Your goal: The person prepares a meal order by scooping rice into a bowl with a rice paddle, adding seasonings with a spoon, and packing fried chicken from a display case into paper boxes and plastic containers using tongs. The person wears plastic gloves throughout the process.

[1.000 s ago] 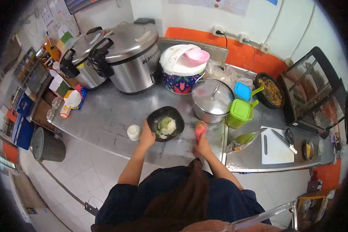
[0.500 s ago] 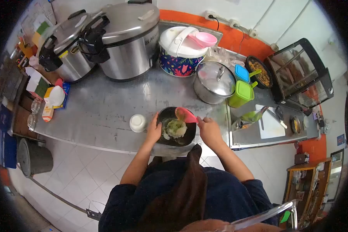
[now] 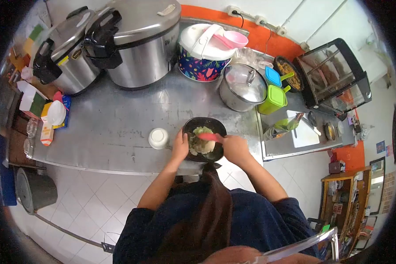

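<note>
- And there we were at the near edge of the metal counter (image 3: 97,127), with the black bowl (image 3: 222,129) right in front of us!
- Our left hand (image 3: 179,146) was clamped on the bowl's left side, thumb at the rim, seemingly bracing it against skidding; how far the fingers reached underneath, we couldn't tell.
- Over on the right, our right hand (image 3: 235,148) was closed around the handle of the pink spoon (image 3: 210,137), coming in from the side, which probably left the two hands out of each other's way.
- The spoon's head lay over the food (image 3: 196,148); whether it pressed in, we couldn't say.
- And what a look: pale, clumpy and moist-seeming, with a green tinge towards the far side, heaped against the bowl's dark inside.
- Just left of our left hand sat the white cup (image 3: 158,138), within easy reach.
- Farther off, to the right, stood the lidded pot (image 3: 242,94), well clear of our elbows.
</note>
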Tool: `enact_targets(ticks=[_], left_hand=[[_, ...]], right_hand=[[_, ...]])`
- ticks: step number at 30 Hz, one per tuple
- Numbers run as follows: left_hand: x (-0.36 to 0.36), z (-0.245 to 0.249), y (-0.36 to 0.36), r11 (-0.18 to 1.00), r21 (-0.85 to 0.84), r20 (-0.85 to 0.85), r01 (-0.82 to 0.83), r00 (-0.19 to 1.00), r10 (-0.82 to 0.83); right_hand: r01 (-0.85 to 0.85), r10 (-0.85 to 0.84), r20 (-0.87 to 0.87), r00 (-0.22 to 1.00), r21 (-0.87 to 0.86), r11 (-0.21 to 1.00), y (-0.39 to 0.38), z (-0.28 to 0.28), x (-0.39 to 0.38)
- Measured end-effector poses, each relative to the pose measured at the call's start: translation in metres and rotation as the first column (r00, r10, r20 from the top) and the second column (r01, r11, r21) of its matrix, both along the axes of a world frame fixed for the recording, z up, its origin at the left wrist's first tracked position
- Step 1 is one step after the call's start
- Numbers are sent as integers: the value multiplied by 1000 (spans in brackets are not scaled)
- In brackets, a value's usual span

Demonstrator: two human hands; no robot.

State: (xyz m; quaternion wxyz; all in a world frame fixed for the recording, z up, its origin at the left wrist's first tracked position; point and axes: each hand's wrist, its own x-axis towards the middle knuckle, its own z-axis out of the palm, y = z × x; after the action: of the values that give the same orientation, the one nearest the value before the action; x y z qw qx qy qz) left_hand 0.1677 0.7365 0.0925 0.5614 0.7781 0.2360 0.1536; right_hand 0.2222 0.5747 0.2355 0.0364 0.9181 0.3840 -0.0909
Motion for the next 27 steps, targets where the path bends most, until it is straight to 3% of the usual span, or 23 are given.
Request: enact_targets(ticks=[2,4,5,8,11,14,18,19,20,22,23,27], left_hand=[[4,-18,2,1000,7,35,7,999,-7],[5,-22,0,999,24,75,28,997,-30],[4,-16,-2,999,51,87,-13,996,9],[5,-12,-9,990,107,102,-91,992,80],[2,-11,-11,984,137,107,-110,990,96],[4,-15,-10,990,110,123,-91,989,77],[3,-15,-13,990,95,125,-104,988,91],[4,-13,-13,990,97,125,-106,988,94],[4,-11,-13,989,100,107,-111,989,100],[1,-8,-13,988,105,87,-111,991,102],[2,-7,-13,988,112,66,-110,993,103],[2,-2,-13,991,107,12,-85,996,84]], right_hand=[[19,-22,68,997,45,999,3,-4,-6],[85,-82,44,996,-56,995,8,-46,-10],[244,-239,-98,966,37,969,13,-59,-18],[42,-38,44,998,-104,994,9,-60,-30],[-88,94,43,995,-118,989,0,-34,-29],[8,4,69,998,-171,985,5,-18,-13],[120,-103,164,981,-92,989,5,-65,-10],[162,-159,103,982,-14,987,4,-70,-17],[160,-157,100,982,-14,987,-2,-70,-17],[8,2,80,997,-124,992,-10,-34,-21],[41,-36,37,999,-132,990,-9,-20,-21],[51,-53,-37,998,-48,998,1,-50,-36]])
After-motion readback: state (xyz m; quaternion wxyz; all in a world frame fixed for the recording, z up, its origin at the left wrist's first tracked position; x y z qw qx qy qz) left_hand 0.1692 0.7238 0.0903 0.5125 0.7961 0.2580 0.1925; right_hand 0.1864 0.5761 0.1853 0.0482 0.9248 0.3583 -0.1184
